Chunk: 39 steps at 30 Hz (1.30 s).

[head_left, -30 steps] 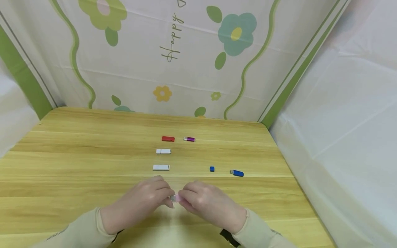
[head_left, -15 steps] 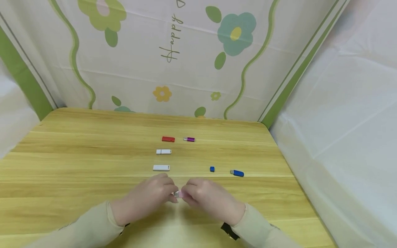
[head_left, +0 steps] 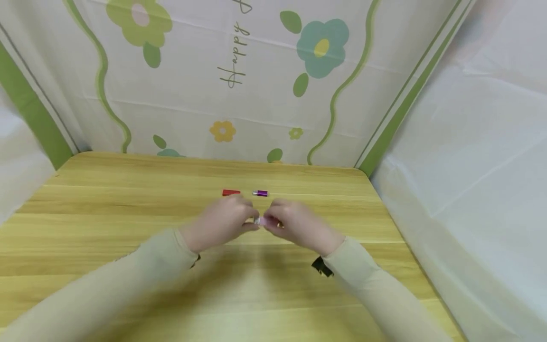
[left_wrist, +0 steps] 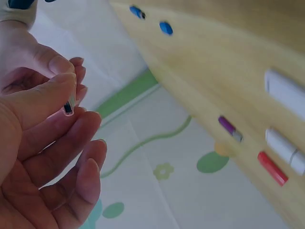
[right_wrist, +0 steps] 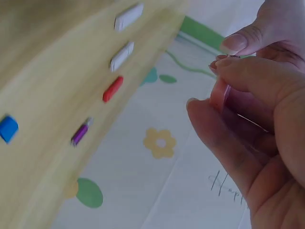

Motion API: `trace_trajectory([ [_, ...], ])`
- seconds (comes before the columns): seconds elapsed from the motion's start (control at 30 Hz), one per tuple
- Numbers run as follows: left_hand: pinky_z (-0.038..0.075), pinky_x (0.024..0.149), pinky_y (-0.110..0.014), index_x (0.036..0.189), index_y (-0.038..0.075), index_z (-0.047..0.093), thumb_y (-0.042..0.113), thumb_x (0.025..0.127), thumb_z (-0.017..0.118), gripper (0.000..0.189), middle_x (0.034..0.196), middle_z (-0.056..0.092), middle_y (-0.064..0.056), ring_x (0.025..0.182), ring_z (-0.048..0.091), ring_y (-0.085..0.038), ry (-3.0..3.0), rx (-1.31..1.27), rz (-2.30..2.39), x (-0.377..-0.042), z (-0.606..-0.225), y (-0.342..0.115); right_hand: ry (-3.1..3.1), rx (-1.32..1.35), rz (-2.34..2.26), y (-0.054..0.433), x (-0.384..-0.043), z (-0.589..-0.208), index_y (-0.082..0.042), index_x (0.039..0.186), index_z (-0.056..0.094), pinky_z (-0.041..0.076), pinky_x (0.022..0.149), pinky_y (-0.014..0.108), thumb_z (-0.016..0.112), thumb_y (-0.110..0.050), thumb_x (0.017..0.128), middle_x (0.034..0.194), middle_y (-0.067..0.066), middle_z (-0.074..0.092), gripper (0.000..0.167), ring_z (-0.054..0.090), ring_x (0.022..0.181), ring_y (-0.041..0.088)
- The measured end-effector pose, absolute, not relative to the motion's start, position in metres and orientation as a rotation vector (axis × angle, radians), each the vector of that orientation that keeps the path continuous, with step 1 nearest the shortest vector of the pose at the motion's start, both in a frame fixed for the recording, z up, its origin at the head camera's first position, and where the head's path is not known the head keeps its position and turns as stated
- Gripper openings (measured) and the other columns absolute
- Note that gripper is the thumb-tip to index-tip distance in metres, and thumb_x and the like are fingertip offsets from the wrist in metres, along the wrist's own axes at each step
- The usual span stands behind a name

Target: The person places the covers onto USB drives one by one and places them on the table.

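Observation:
Both hands hold a small pink USB stick (head_left: 264,221) between them, raised over the table in the head view. My left hand (head_left: 224,221) pinches its pale, clear-looking connector end (left_wrist: 69,106) between thumb and fingertips. From the other side, my right hand (head_left: 299,225) grips the pink body (right_wrist: 219,93), its thumb and curled fingers covering much of it. The fingertips of the two hands are close together. Just past the hands lie a red USB stick (head_left: 231,193) and a purple USB stick (head_left: 260,193) with a bare metal plug.
Two white USB sticks (left_wrist: 286,150) (right_wrist: 128,16) lie on the wooden table (head_left: 128,204), hidden behind the hands in the head view. A blue cap (right_wrist: 8,129) and a blue USB stick (left_wrist: 137,12) lie farther right. Behind the table hangs a flowered curtain (head_left: 183,85).
Both hands, still holding the pink USB stick, have moved forward and up from the near part of the table. They now cover the white sticks and blue pieces in the head view.

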<state>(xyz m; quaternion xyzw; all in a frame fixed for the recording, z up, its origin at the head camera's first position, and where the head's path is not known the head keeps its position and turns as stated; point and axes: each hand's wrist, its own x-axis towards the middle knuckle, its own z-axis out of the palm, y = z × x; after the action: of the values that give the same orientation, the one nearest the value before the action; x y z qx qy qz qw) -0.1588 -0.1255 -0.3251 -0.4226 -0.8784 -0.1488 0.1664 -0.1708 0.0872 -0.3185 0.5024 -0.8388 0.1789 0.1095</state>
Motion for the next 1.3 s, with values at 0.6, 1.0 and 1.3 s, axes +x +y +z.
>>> trace_trajectory([
  [0.6,0.049,0.061,-0.028,0.081,0.010,0.075,0.018,0.086,0.079,0.010,0.071,0.066,0.006,0.060,0.056,-0.010,-2.885,-1.053,-0.523,-0.244,-0.316,-0.112,-2.810,1.323,0.330,0.081,-0.257,-0.309,-0.007,0.092,0.076,0.047,0.067,0.024,0.071,-0.014,0.093,0.083,-0.001,0.063,0.008,0.053,0.074,0.012],
  [1.0,0.052,0.065,-0.028,0.082,0.009,0.078,0.014,0.083,0.080,0.005,0.073,0.069,0.006,0.065,0.060,-0.009,-2.906,-1.077,-0.589,-0.281,-0.348,-0.109,-2.881,1.340,0.374,0.079,-0.291,-0.337,-0.007,0.090,0.077,0.051,0.066,0.021,0.073,-0.014,0.091,0.082,-0.001,0.070,0.008,0.061,0.070,0.009],
  [1.3,0.047,0.060,-0.028,0.068,0.018,0.074,0.017,0.078,0.081,0.013,0.065,0.063,0.010,0.062,0.052,-0.011,-3.012,-1.064,-0.499,-0.304,-0.381,-0.102,-3.065,1.276,0.334,0.071,-0.304,-0.366,-0.007,0.092,0.077,0.051,0.074,0.021,0.076,-0.011,0.088,0.086,0.001,0.072,0.005,0.063,0.078,0.012],
])
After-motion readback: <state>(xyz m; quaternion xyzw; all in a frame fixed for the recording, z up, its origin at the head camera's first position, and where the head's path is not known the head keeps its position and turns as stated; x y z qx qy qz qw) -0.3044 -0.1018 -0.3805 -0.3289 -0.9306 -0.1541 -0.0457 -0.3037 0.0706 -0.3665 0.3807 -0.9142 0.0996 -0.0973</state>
